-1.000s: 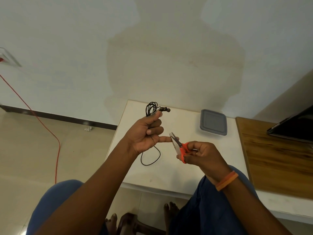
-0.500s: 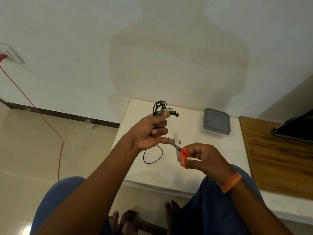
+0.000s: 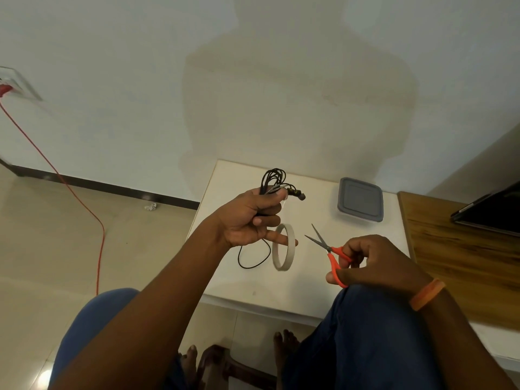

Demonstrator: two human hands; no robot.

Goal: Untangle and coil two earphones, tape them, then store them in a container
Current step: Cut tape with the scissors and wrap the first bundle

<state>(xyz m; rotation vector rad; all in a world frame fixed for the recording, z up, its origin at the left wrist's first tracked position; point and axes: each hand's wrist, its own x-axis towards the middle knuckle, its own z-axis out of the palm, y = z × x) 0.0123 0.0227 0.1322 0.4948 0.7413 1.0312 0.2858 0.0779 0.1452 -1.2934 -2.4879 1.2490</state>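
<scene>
Left hand (image 3: 247,220) at 11 o'clock from the table's centre, fingers curled round a coiled black earphone (image 3: 274,182), loops and buds sticking out above the fist toward 12 o'clock; a loose loop of the same black cable dangling below toward 6 o'clock. Little finger stuck out straight through a tape roll (image 3: 284,247), hung there like a ring, just above the white table (image 3: 309,291). Right hand (image 3: 377,263) at 3 o'clock from the roll, fingers threaded through the orange handles of scissors (image 3: 327,247), blades parted and aimed toward 10 o'clock, apart from the tape. Grey lidded container (image 3: 360,199) at 1 o'clock, well apart from both hands.

Likely the taping step. To do it well: keep the coil squeezed tight so no loop springs free; tuck the dangling cable in before wrapping; wrap the strip across the middle of the bundle, clear of the buds; keep the blades off the cable.

Hard to tell whether a cut strip of tape already sits on the coil; a pale glint near the thumb, nothing sure. Second earphone not made out apart from the first. Container contents hidden under its lid. Dark device at the right edge cut off
</scene>
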